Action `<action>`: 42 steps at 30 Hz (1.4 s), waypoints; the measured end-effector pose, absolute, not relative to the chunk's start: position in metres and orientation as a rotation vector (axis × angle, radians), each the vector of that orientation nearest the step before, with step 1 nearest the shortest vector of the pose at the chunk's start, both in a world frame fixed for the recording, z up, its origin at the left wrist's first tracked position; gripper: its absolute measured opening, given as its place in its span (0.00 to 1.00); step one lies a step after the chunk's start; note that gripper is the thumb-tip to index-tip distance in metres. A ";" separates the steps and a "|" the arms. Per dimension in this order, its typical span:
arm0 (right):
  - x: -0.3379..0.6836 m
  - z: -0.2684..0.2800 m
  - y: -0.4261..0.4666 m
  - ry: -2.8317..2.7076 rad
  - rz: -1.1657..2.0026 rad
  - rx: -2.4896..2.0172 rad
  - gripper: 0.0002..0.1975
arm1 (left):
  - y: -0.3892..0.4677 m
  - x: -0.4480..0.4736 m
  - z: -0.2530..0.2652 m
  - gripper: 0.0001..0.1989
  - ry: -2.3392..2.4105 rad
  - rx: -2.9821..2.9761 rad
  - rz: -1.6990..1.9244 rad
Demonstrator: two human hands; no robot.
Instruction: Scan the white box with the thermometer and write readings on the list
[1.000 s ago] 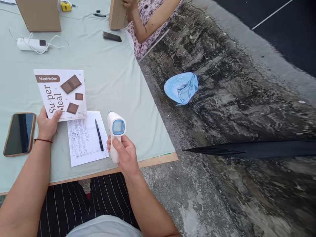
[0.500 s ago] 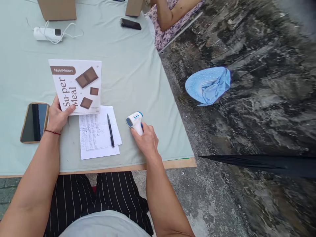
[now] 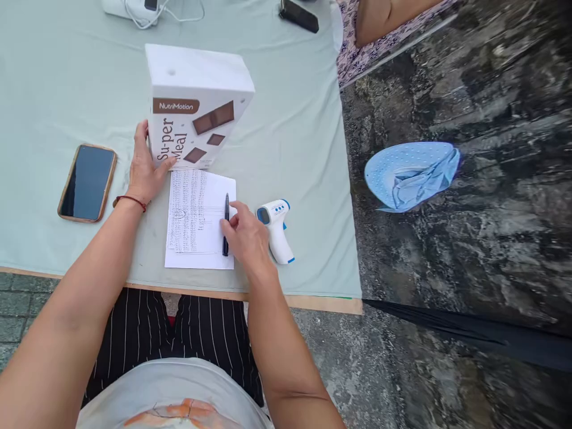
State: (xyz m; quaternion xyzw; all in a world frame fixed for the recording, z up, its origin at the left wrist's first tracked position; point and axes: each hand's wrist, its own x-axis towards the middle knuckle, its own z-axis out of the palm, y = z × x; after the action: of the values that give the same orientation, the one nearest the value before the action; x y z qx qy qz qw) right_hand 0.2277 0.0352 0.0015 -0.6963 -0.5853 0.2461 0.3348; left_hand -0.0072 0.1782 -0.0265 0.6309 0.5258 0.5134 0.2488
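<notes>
My left hand (image 3: 149, 164) is closed on the lower left edge of a white and brown NutriMotion box (image 3: 179, 134), its thumb across the front and its other fingers behind. The box is tilted, so its white top shows. Below it lie paper sheets (image 3: 190, 208) covered in small figures. At their right side, the fingertips of my right hand (image 3: 245, 235) pinch a black pen (image 3: 226, 229) that lies on or just over the paper. A white and blue infrared thermometer (image 3: 277, 232) rests on the cloth to the right of that hand, out of its grasp.
A smartphone (image 3: 87, 182) in a brown-edged case lies left of my left hand. At the back are a white power bank (image 3: 134, 9) with a cable and a black object (image 3: 298, 15). Another person's arm (image 3: 388, 21) shows at the far edge. A blue hat (image 3: 409, 176) lies beyond the table.
My right hand has let go of the thermometer, left it on the cloth and moved left onto the pen. The box has tipped to show its top. The camera view has shifted.
</notes>
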 end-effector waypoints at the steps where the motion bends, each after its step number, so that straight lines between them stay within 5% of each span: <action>1: 0.228 0.002 0.035 -1.527 0.662 -1.789 0.15 | 0.178 -0.008 -0.029 0.43 1.437 1.724 1.385; 5: 0.230 0.004 0.028 -1.332 0.797 -1.569 0.14 | 0.171 -0.013 -0.033 0.43 1.482 1.781 1.319; 10: 0.220 0.000 0.017 -1.100 0.879 -1.290 0.18 | 0.130 -0.012 -0.031 0.54 1.563 1.877 1.078; 14: 0.209 -0.004 0.009 -1.102 0.840 -1.215 0.12 | 0.086 -0.004 -0.017 0.62 1.616 1.938 0.884; 19: 0.203 -0.005 0.002 -1.188 0.947 -1.204 0.20 | 0.060 0.001 0.003 0.67 1.708 2.051 0.703; 28: 0.199 -0.006 0.003 -1.169 0.813 -1.430 0.02 | 0.060 0.006 0.011 0.68 1.794 2.173 0.458; 42: 0.191 -0.005 0.006 -1.328 0.781 -1.510 0.04 | 0.060 0.008 0.009 0.68 1.813 2.199 0.447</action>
State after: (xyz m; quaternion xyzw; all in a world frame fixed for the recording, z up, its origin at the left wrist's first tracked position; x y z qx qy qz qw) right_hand 0.1907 0.0062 -0.0049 -0.6168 -0.5425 0.3190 0.4727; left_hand 0.0078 0.0599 0.0091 0.7561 0.6231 0.1536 0.1281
